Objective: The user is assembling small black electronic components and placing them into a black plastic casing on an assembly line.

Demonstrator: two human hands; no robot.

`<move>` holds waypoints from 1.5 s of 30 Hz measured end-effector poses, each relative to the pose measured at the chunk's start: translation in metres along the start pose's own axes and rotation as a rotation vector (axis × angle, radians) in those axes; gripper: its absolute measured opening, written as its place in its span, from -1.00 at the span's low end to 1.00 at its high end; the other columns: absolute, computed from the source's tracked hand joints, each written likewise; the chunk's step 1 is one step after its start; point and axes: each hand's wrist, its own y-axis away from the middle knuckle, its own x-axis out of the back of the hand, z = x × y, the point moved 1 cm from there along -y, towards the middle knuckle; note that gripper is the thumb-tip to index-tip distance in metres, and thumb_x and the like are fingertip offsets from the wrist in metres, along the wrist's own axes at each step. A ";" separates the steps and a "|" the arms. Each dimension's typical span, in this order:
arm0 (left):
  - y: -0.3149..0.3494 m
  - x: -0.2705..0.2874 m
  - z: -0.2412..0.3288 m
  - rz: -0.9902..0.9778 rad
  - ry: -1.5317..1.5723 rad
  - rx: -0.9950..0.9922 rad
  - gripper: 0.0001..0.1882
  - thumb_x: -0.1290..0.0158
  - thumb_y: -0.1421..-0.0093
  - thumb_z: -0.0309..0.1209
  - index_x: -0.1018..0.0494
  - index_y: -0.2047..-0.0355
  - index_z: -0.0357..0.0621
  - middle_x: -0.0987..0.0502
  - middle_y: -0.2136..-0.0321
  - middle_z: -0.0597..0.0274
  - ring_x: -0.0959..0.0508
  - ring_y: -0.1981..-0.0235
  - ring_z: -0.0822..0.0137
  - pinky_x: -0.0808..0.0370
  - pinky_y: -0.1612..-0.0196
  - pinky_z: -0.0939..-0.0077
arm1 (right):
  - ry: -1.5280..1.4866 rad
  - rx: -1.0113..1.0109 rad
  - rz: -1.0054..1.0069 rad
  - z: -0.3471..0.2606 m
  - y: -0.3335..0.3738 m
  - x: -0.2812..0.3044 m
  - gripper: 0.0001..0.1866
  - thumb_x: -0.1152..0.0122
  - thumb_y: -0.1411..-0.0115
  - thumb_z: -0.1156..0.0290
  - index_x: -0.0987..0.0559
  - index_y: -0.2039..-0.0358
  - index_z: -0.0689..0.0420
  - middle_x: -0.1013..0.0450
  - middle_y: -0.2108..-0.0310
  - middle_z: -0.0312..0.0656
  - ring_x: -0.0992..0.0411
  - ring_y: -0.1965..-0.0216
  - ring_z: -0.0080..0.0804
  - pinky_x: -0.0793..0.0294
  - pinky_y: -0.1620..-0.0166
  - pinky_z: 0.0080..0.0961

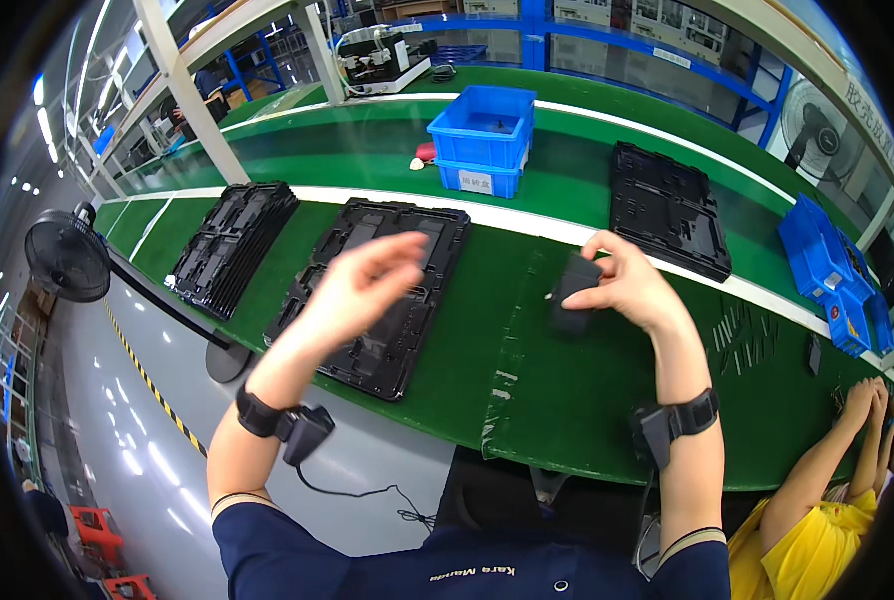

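Head: my right hand is clamping a black block at one o'clock; my unclasped left hand is hovering at eleven.

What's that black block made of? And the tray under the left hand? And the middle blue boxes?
Black block: maybe plastic, dull and dark, but blurry. Black tray: probably molded plastic, slightly shiny, with shaped hollows. Blue boxes: likely hard plastic, evenly coloured, with smooth walls.
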 end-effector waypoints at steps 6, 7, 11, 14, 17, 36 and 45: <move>0.040 -0.048 0.011 -0.013 0.288 0.202 -0.68 -0.10 -0.13 -0.30 -0.40 0.17 -0.23 -0.51 0.36 0.33 -0.47 0.43 0.61 -0.40 0.46 0.70 | -0.275 0.097 -0.325 -0.045 0.008 -0.101 -0.52 -0.41 0.22 0.56 -0.27 0.36 0.12 -0.45 0.53 -0.27 -0.41 0.49 -0.66 -0.37 0.43 -0.69; 0.044 -0.045 0.008 -0.006 0.291 0.204 -0.68 -0.10 -0.13 -0.30 -0.40 0.17 -0.23 -0.51 0.36 0.33 -0.47 0.43 0.61 -0.40 0.46 0.70 | -0.144 0.108 -0.332 -0.047 0.004 -0.109 -0.51 -0.41 0.21 0.54 -0.30 0.30 0.14 -0.45 0.50 -0.29 -0.42 0.47 -0.63 -0.40 0.40 -0.67; 0.057 0.000 -0.005 0.222 0.299 0.256 -0.77 -0.14 -0.09 -0.32 -0.44 0.28 -0.15 -0.52 0.43 0.39 -0.46 0.50 0.64 -0.37 0.56 0.78 | -0.116 0.298 -0.314 -0.034 -0.033 -0.126 -0.27 -0.37 0.10 0.24 -0.30 -0.07 0.19 -0.27 -0.04 0.05 -0.30 -0.03 -0.28 -0.35 0.00 -0.35; 0.061 0.058 -0.018 0.421 0.119 0.315 -0.74 -0.18 -0.04 -0.27 -0.47 0.31 -0.14 -0.51 0.52 0.41 -0.46 0.56 0.63 -0.36 0.59 0.78 | 0.625 0.567 0.052 -0.026 -0.070 -0.141 -0.49 -0.04 -0.14 0.18 -0.33 -0.06 0.18 -0.13 -0.18 -0.02 -0.03 -0.22 -0.10 -0.01 -0.22 -0.14; 0.065 0.098 -0.041 0.426 0.008 0.412 -0.73 -0.17 -0.03 -0.26 -0.51 0.30 -0.13 -0.52 0.51 0.44 -0.43 0.56 0.64 -0.33 0.56 0.77 | 0.917 0.504 -0.003 -0.001 -0.089 -0.160 -0.48 0.08 -0.20 0.10 -0.30 -0.09 0.14 -0.10 -0.20 -0.09 -0.01 -0.24 -0.18 0.00 -0.22 -0.09; 0.109 0.057 -0.051 0.497 -0.907 -0.090 -0.77 -0.03 -0.09 -0.44 -0.48 0.23 -0.26 -0.49 0.24 0.06 -0.48 0.19 0.11 -0.42 0.14 0.36 | 0.761 0.642 0.063 -0.031 -0.051 -0.142 -0.59 -0.04 -0.16 0.23 -0.41 0.03 0.16 -0.21 -0.10 0.01 -0.15 -0.15 -0.11 -0.18 -0.15 -0.22; 0.102 0.033 -0.055 0.523 -0.853 -0.103 -0.65 -0.07 -0.06 -0.46 -0.41 0.10 -0.27 -0.34 -0.01 0.02 -0.34 -0.03 0.07 -0.31 -0.05 0.32 | 0.905 0.115 0.473 -0.059 0.055 0.006 -0.83 -0.23 0.02 0.39 -0.54 0.57 0.25 -0.45 0.65 -0.06 -0.46 0.56 -0.15 -0.40 0.46 -0.37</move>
